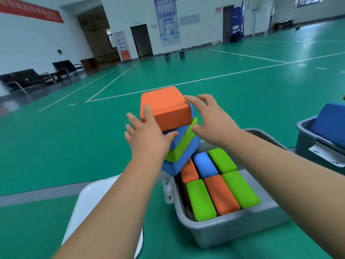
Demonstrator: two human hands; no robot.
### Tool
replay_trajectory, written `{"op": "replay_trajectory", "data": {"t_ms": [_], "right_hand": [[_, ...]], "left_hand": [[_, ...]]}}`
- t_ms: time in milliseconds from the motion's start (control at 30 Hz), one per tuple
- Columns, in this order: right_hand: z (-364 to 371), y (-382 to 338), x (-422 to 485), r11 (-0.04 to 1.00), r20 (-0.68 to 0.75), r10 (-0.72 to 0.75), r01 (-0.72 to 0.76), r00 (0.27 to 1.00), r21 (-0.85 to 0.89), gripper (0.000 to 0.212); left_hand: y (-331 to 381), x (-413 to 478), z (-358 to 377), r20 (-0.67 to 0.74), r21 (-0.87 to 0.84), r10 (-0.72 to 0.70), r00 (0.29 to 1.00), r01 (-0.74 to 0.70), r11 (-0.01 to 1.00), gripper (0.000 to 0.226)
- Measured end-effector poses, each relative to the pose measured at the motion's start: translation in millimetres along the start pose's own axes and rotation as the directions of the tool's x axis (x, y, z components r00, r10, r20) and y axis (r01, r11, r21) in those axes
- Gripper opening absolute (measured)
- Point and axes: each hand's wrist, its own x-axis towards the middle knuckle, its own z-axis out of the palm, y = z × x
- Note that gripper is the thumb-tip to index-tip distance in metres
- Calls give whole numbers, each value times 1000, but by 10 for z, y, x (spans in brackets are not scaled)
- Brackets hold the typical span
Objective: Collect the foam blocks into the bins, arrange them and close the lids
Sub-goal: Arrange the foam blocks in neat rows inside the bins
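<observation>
1. While both hands flank a leaning stack, the grey plastic bin (233, 227) looks mostly packed: six green, orange and blue foam bricks (220, 195) stand on edge in two tidy rows.
2. At the bin's eleven o'clock corner, a chunky orange foam block (164, 107) tops tilted blue and green slabs (183, 144), not yet seated.
3. Left hand (147, 135): fingers straight, pressed against the stack. Right hand (211, 120): fingers splayed wide at the orange block's three o'clock corner, gripping nothing.
4. Still to do, I reckon: settle the stack and fit the flat white lid (89, 202) lying at nine o'clock. A second grey bin (306, 139) at two o'clock stands open too.
5. Blocks look matte, round-edged and squashy.
</observation>
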Motion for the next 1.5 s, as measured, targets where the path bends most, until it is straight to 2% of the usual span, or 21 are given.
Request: {"op": "replay_trajectory", "data": {"t_ms": [67,133,333,500,600,733,833,900,967,1067,1100,1167,1233,1267,1333,1400,1433,1500], "right_hand": [[31,-45,-2,979,37,-96,101,995,-179,97],[96,-57,18,961,35,-123,128,992,-246,99],[244,-94,48,977,-97,-168,152,981,-150,83],[-70,12,-32,957,-238,-219,161,946,-243,77],[-375,183,-110,937,-289,-198,95,936,-336,74],[-677,479,-323,895,-310,-126,-27,942,-445,72],[-812,737,-482,873,-254,-70,-64,965,-484,69],[-865,905,-595,856,-171,-14,-77,985,-511,63],[-882,1050,-709,839,-76,103,-127,992,-529,56],[-857,1190,-840,836,47,343,-283,938,-470,59],[-847,1228,-871,824,71,425,-353,902,-443,59],[-818,1303,-924,781,96,546,-464,833,-418,55],[-773,1358,-980,747,137,603,-496,786,-442,49],[-740,1372,-1010,738,166,617,-492,769,-462,49],[-655,1405,-1057,721,231,640,-469,733,-510,51],[-555,1448,-1114,729,303,647,-450,700,-516,49],[-485,1460,-1157,736,337,654,-465,678,-493,56],[-313,1498,-1281,726,426,682,-481,594,-492,89]], "left_hand": [[-38,6,32,-26,-64,21,999,-22,998,110],[-52,10,33,-75,-104,63,995,-71,992,101],[-35,-15,5,-158,-220,132,978,-166,961,91],[82,-2,2,-200,-413,235,951,-299,860,98],[301,-39,88,-159,-492,292,943,-332,805,99],[654,-197,343,-93,-486,399,912,-391,782,96],[901,-362,606,-20,-482,466,884,-417,771,99],[1034,-461,811,55,-496,471,880,-386,778,102],[1132,-557,1028,165,-503,464,870,-331,799,104],[1176,-709,1342,406,-391,449,796,-293,873,102],[1156,-766,1445,494,-346,456,740,-313,884,100],[1077,-900,1617,653,-284,483,583,-402,870,94],[971,-1028,1758,752,-239,489,442,-507,828,89],[924,-1076,1819,782,-210,479,399,-554,806,87],[860,-1138,1912,808,-156,462,366,-623,767,83],[828,-1150,1975,808,-127,459,370,-652,748,82],[821,-1144,1996,806,-120,457,376,-652,749,82],[816,-1126,2033,800,-116,456,389,-646,755,81]]}}
